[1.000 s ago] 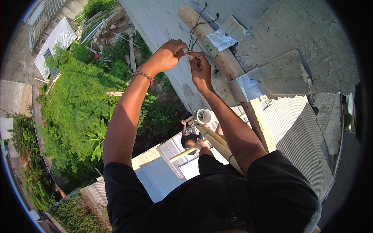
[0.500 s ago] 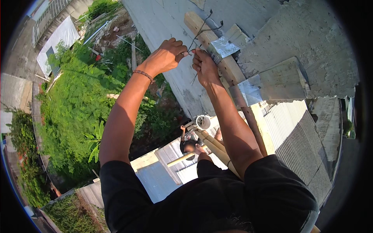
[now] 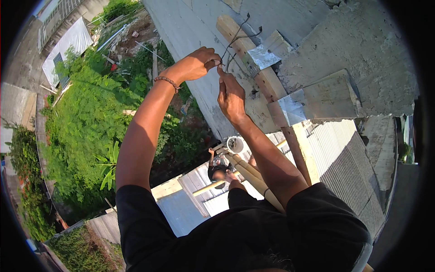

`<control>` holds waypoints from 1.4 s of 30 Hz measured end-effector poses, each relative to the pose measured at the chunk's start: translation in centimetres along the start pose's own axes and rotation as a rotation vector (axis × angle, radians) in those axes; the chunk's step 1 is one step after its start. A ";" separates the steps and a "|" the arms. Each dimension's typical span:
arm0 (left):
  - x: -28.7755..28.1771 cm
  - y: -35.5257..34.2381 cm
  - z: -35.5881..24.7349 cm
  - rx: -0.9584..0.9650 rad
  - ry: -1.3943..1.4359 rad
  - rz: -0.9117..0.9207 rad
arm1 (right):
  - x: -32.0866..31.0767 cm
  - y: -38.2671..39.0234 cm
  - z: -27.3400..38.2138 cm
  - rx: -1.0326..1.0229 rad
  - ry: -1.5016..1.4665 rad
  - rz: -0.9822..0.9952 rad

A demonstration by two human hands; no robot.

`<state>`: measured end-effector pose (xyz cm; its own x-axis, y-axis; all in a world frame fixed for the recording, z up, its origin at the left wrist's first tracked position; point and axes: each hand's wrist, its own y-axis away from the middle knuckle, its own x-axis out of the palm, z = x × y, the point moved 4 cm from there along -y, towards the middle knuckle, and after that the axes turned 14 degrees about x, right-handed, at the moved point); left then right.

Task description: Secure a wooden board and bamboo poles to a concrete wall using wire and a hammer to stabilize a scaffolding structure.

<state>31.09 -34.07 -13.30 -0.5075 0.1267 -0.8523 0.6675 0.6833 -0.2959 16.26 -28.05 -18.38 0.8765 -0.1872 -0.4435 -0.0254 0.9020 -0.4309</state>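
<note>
Thin dark wires [image 3: 234, 39] run over a wooden beam [image 3: 242, 41] that lies on the grey concrete. My left hand [image 3: 197, 63], with a beaded bracelet at its wrist, pinches a wire between thumb and forefinger. Just below those fingertips, my right hand [image 3: 232, 94] has its fingers bent together, its tip at the same wire; the end between them is too small to make out. Bent sheet-metal pieces wrap the beam to the right of my hands: a shiny one [image 3: 264, 56] and a larger one [image 3: 292, 109].
Far below, a person [image 3: 217, 171] is beside a white bucket [image 3: 235, 145] and bamboo poles [image 3: 249, 172]. Corrugated roofing [image 3: 346, 158] spreads at the lower right. Green trees [image 3: 86, 122] fill the drop on the left, past the concrete edge [image 3: 181, 50].
My right hand has shifted down and left from beside the beam, its fingertips now right under my left hand's. My left hand has barely moved.
</note>
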 end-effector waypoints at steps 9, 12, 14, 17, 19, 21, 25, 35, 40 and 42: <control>3.9 -0.1 2.2 0.063 0.107 -0.240 | 0.6 -0.7 -2.3 0.099 -0.079 0.109; 4.9 -0.1 3.2 -0.063 0.225 -0.387 | 1.9 -1.6 -3.0 0.363 -0.455 0.193; 5.7 -0.2 4.2 -0.299 0.546 -0.446 | 2.6 -2.5 -3.0 0.436 -0.646 0.204; 5.7 -0.3 4.5 -0.412 0.703 -0.583 | 4.6 -2.7 -4.1 0.935 -0.663 0.409; 5.5 -0.5 4.5 -0.357 0.692 -0.594 | 5.0 -3.1 -3.4 0.859 -0.724 0.464; 5.3 -0.5 4.7 -0.306 0.687 -0.600 | 5.2 -3.3 -3.1 0.805 -0.766 0.496; 4.7 -0.4 5.8 -0.289 0.777 -0.558 | 5.8 -3.6 -3.2 0.849 -1.163 0.646; 6.7 -1.5 7.5 -0.369 0.970 -0.592 | 6.8 -5.7 -5.2 0.994 -1.800 0.955; 6.2 -2.7 6.5 -0.001 0.191 -0.525 | 7.2 -6.5 -5.6 0.922 -1.637 0.963; 6.8 -1.8 7.1 -0.378 0.513 -0.853 | 7.4 -7.3 -6.7 0.919 -1.451 0.645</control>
<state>30.28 -39.58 -21.63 -0.9552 -0.2719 -0.1168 -0.1851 0.8570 -0.4810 19.69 -38.63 -23.83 0.5264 0.2290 0.8188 -0.6849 0.6849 0.2488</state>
